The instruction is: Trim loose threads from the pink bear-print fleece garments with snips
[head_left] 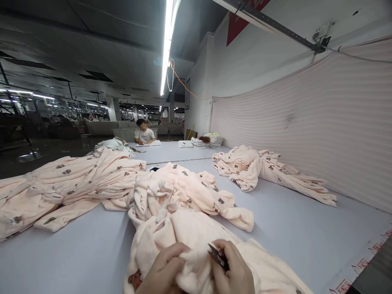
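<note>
A pale pink fleece garment [196,228] with small dark printed motifs lies bunched on the table right in front of me. My left hand [167,267] pinches a fold of its cloth between thumb and fingers. In my right hand [234,269] is a small pair of dark thread snips [218,257], blades pointing up and left, close above the fabric. The snips' tips are a short way from my left fingers. The lower fingers of both hands are partly hidden by cloth and the frame's bottom edge.
More pink printed garments lie heaped at left [76,179] and at right [241,163]. Folded white stacks [202,142] stand at the far end of the table [300,228]. A co-worker [144,132] sits there over white cloth. Pink striped sheeting [300,110] covers the right wall.
</note>
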The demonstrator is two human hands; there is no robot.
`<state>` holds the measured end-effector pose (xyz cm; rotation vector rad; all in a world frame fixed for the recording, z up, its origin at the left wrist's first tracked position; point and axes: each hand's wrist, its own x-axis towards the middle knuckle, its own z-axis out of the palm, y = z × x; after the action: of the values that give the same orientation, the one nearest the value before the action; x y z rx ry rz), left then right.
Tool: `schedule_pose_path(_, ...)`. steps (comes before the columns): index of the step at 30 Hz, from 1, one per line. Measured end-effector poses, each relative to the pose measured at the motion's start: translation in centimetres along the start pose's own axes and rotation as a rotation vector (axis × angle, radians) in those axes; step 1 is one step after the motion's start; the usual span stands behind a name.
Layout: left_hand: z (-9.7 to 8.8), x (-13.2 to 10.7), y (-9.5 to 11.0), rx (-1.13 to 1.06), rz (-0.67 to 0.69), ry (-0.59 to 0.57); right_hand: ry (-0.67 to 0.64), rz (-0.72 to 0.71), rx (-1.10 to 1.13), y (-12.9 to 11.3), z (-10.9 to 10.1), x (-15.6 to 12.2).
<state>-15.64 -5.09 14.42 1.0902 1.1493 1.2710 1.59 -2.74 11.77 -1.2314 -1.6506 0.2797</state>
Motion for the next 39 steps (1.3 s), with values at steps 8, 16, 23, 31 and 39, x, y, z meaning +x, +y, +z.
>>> schedule_pose_path(8,-0.2,0.7,1.9,-0.424,-0.321,-0.216,-0.259,-0.017,0.057,-0.7,-1.3,1.8)
schedule_pose_path(16,0.6,0.2,2.0,-0.531,-0.344,-0.351,-0.337,-0.055,-0.054,-2.3,-2.9,1.4)
schedule_pose_path(23,1.6,-0.4,3.6,-0.691,-0.247,-0.461,-0.350,-0.044,-0.027,-2.1,-3.7,1.9)
schedule_pose_path(31,2.3,-0.4,3.3,-0.547,-0.228,-0.402,-0.199,-0.298,-0.229,-1.9,-3.4,0.5)
schedule_pose_path(39,-0.4,1.9,4.7,-0.266,0.177,0.124,-0.139,0.267,0.280,0.7,-3.9,1.5)
